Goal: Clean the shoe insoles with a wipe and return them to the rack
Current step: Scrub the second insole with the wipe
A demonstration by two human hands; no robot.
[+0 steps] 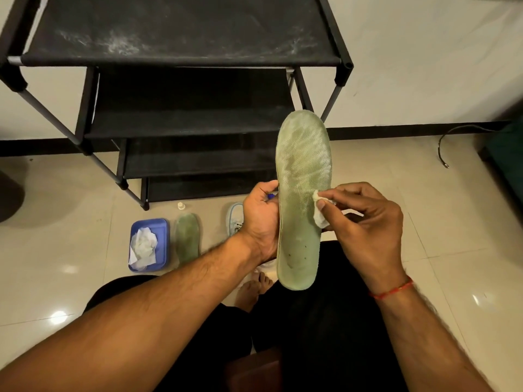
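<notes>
While gripped, insole [302, 193] toe toward rack [181, 32], heel nearest

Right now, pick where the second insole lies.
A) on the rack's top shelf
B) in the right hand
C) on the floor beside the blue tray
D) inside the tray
C: the second insole lies flat on the floor, just right of the tray; the left hand holds the other insole, and the right hand pinches a wipe against it.
</notes>
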